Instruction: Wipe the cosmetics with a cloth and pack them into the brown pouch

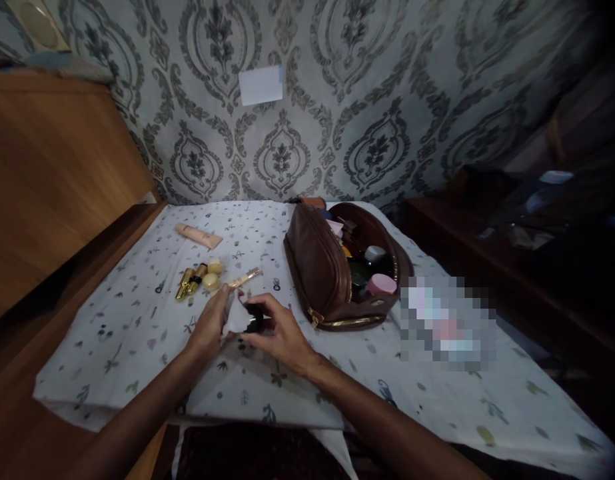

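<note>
Pinching blk item (255,318) in R hand (290,339), by L hand's (210,323) wht material (234,316).

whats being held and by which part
Right hand grips a small glossy black item by its sides; left hand holds a white cloth or tissue, exact grip unclear.

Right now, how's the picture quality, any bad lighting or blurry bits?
Head view: dim, uneven light, with the far right nearly black; head view again: a pixelated patch hides whatever lies right of the brown bag; same head view: the white item and dark object in the hands look too soft to identify.
</note>
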`<action>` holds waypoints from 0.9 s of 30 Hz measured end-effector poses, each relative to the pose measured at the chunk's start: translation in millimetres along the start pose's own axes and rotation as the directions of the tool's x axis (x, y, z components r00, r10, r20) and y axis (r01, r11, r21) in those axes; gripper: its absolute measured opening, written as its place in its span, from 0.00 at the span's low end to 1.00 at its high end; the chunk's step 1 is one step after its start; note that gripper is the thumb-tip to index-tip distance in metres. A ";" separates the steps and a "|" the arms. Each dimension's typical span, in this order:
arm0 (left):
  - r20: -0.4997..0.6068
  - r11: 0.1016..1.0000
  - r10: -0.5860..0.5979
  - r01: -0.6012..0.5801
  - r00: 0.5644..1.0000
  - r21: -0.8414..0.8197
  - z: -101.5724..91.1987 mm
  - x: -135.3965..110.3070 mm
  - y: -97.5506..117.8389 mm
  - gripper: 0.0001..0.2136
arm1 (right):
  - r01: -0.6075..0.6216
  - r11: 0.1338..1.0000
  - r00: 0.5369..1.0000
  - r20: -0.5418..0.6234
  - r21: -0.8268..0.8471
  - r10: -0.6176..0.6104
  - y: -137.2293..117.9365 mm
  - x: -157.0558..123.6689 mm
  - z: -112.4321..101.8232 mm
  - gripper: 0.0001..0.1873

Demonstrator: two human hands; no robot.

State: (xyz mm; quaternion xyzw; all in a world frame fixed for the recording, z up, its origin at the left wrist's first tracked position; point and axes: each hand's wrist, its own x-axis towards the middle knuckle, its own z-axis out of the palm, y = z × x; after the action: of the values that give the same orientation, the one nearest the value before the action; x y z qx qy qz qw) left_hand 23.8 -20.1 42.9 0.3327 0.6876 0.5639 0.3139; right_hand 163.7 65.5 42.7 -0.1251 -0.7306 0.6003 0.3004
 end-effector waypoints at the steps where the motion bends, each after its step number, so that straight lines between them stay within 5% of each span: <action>1: -0.026 0.998 0.037 -0.035 0.999 0.055 -1.0 -3.0 3.4 0.27 | -0.006 0.998 0.999 -0.046 -0.065 0.003 1.6 0.6 0.3 0.22; 3: -0.027 0.967 0.175 -0.167 0.984 0.195 0.0 -11.2 11.1 0.22 | 0.002 0.981 0.996 -0.088 -0.192 -0.020 4.8 0.8 0.4 0.20; 5: 0.096 0.864 0.346 -0.357 0.933 0.354 4.9 -19.8 16.6 0.18 | 0.061 0.962 0.995 -0.062 -0.265 -0.080 7.3 -0.6 0.3 0.19; 8: 0.246 0.774 0.407 -0.475 0.880 0.419 12.3 -25.5 19.8 0.15 | 0.149 0.947 0.988 0.017 -0.284 -0.151 9.9 -3.3 0.2 0.17; 12: 0.197 0.876 0.313 -0.363 0.929 0.318 7.1 -15.6 22.0 0.14 | 0.137 0.962 0.990 0.069 -0.238 -0.124 11.3 -3.3 1.7 0.11; 15: 0.174 0.978 0.136 -0.160 0.975 0.132 -1.2 -7.5 20.5 0.17 | 0.050 0.991 0.995 0.096 -0.122 -0.039 9.0 -2.2 3.2 0.17; 20: 0.144 0.981 -0.084 0.107 0.986 -0.161 -1.5 -7.9 11.3 0.22 | -0.106 0.982 0.986 0.148 0.154 0.083 0.2 0.1 1.0 0.24; 24: 0.092 0.974 -0.156 0.169 0.983 -0.153 -3.3 -5.9 11.8 0.21 | -0.189 0.904 0.978 0.159 0.384 0.136 -4.2 2.6 -3.3 0.23; 27: -0.014 0.993 -0.103 0.102 0.995 -0.059 -7.7 0.1 11.1 0.18 | -0.267 0.823 0.960 0.217 0.501 0.179 -7.3 2.8 -5.3 0.24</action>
State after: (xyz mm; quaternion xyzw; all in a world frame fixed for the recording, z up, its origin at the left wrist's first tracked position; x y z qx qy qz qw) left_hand 18.7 -22.8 55.1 0.2826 0.6898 0.5698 0.3460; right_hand 165.9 69.5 50.9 -0.0742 -0.5405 0.8161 0.1907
